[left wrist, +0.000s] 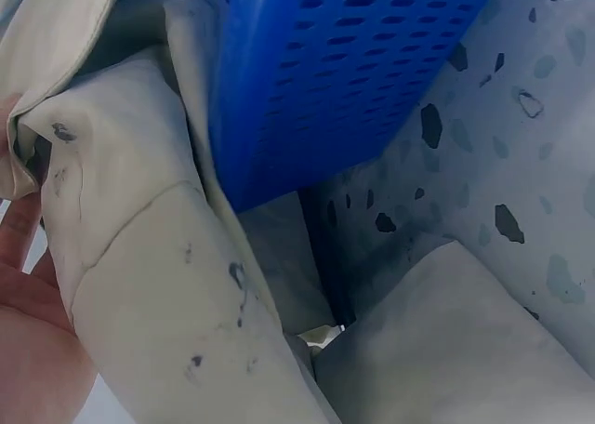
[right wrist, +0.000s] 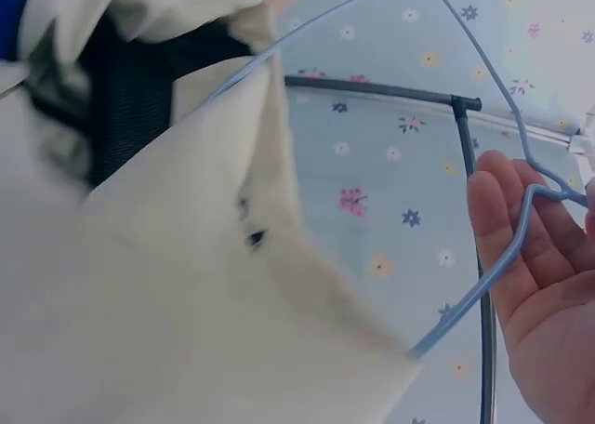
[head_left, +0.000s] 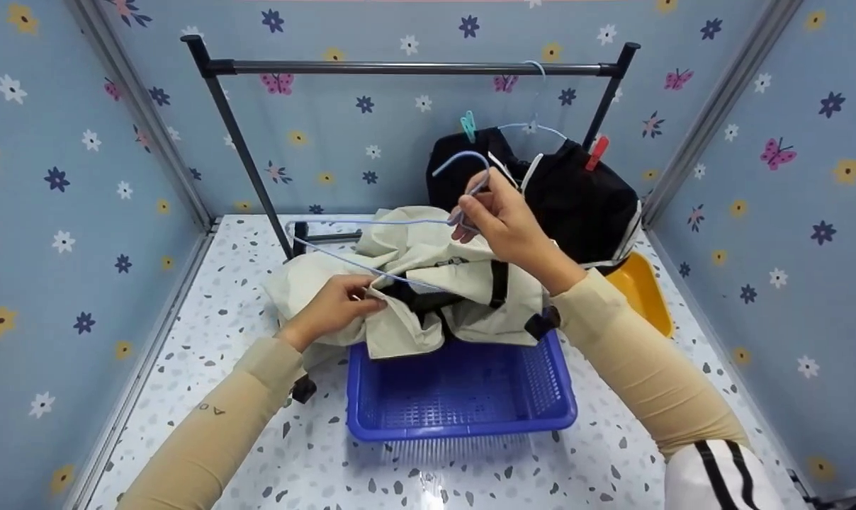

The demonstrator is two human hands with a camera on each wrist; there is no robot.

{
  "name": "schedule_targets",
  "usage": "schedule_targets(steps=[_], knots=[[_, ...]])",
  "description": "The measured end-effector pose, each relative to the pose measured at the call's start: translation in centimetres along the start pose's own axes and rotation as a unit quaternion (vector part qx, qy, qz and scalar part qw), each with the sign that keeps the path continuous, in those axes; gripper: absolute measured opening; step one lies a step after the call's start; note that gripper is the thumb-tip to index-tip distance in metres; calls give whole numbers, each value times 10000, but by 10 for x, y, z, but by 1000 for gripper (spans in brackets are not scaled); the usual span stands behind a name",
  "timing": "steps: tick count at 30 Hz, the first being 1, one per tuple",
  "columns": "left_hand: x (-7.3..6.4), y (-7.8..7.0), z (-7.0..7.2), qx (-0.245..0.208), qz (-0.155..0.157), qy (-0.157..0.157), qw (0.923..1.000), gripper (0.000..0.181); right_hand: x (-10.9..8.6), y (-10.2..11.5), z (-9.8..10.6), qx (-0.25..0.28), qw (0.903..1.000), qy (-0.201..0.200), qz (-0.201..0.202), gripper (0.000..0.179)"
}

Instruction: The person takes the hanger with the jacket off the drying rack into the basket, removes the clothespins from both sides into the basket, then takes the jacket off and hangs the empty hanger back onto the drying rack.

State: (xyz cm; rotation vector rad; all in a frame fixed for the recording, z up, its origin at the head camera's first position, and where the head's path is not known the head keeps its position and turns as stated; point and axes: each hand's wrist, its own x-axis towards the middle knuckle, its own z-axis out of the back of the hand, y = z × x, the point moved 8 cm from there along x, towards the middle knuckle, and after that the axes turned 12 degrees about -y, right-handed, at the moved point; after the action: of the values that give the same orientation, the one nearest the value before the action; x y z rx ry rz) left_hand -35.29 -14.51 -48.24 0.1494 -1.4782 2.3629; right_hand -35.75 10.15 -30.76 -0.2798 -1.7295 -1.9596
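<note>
Pinching: right hand (head_left: 502,221) on blue wire hanger (head_left: 371,223), left hand (head_left: 331,309) on cream jacket (head_left: 463,283).
Black garment (head_left: 584,205) already hangs from rail (head_left: 400,68); cream jacket, seemingly partly threaded, doesn't yet.

From where I stand, no word, brand or number can be read. The person's left sleeve (head_left: 219,432) bears a small dark print (head_left: 212,409), something like a ring beside a triangle. On the cream garment (head_left: 463,285) runs a short dark line of what looks like lettering (head_left: 451,262), too small to make out. Close up, its cloth shows scattered dark marks (left wrist: 63,132), likewise illegible.
</note>
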Motion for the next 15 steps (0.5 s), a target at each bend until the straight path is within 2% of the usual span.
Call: schedule_targets(steps=[4, 8, 11, 15], knots=[[-1, 1, -5, 240, -76, 138, 9996, 15, 8, 7, -11, 264, 9994, -156, -149, 10], [-3, 0, -7, 357, -163, 215, 9990, 20, 15, 10, -16, 114, 9983, -421, -385, 6], [-4, -1, -10, 433, -258, 297, 9983, 24, 19, 14, -17, 16, 9967, -572, -580, 12], [-6, 2, -14, 403, -616, 404, 9965, 27, 27, 20, -17, 20, 9952, -691, -688, 20]])
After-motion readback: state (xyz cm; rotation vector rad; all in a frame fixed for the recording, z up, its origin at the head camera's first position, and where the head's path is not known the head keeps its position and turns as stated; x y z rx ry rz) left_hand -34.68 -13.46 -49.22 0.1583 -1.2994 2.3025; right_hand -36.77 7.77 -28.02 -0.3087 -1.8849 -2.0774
